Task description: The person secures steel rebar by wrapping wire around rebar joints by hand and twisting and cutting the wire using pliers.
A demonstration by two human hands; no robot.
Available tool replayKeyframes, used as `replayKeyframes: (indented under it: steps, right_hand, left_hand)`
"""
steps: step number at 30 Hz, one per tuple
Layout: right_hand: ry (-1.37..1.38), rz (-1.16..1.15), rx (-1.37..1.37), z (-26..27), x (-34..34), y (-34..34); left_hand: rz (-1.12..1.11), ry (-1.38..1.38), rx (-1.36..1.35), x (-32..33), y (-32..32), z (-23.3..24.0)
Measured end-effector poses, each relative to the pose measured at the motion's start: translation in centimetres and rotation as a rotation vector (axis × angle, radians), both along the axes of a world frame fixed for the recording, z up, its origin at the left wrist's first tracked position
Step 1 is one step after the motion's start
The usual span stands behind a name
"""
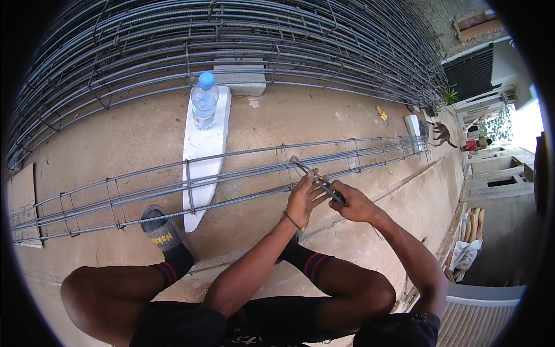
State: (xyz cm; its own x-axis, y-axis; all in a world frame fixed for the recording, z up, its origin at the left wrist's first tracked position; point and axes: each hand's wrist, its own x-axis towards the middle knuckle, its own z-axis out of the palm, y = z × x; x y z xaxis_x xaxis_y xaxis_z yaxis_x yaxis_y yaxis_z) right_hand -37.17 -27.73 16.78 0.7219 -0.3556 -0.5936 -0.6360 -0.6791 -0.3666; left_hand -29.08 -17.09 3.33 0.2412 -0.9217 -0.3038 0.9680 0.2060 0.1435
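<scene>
A long rebar cage (234, 173) of ribbed steel bars with wire-tied stirrups lies across the ground before me. My right hand (353, 201) is closed around the dark handles of end-cutting pincers (318, 180), whose jaws are at a bar and stirrup crossing of the cage. My left hand (303, 199) is beside the tool, its fingers partly spread near the pincers' handles and the lower bar; whether it grips a thin tie wire cannot be made out. A white board (204, 147) lies under the cage, and a plastic water bottle (204, 102) with a blue cap stands on it.
Many stacked rebar cages (173, 47) fill the far side, beside a pale block (247, 80). A white block (412, 126) is near the cage's right end, with a cat (442, 134) beyond. Cardboard (24, 199) lies at left; sacks (468, 247) are at right.
</scene>
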Motion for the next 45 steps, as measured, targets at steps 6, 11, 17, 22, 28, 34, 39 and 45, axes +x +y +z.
replayKeyframes:
  steps: [6,11,17,22,28,34,39,45]
  right_hand:
    - [-0.434,-0.066,0.171,-5.7,-5.6,5.5]
    - [-0.681,-0.292,0.349,-7.4,-6.9,6.3]
    - [-0.678,-0.551,0.884,-4.9,-6.5,8.2]
    - [-0.644,-0.356,0.850,-5.1,-7.7,7.0]
    - [-0.841,-0.484,0.710,-6.3,-5.9,6.2]
    - [-0.743,-0.707,0.991,-5.0,-5.1,5.5]
    - [-0.835,-0.870,1.171,-3.3,-4.3,5.9]
    - [-0.983,-0.862,0.640,-5.1,-3.6,4.5]
  left_hand:
    - [0.033,-0.437,0.233,-1.9,3.9,1.3]
    - [0.264,-0.313,0.290,-2.4,3.1,4.3]
    - [0.081,-0.662,0.365,0.8,4.9,4.6]
    - [-0.135,-1.244,0.387,1.4,4.2,4.8]
    - [0.070,-1.414,0.512,2.3,2.8,5.4]
    - [0.235,-1.361,0.411,1.9,2.9,6.8]
    - [-0.059,-0.648,-0.171,3.2,3.6,9.0]
    - [0.083,-0.559,-0.236,3.9,3.8,8.9]
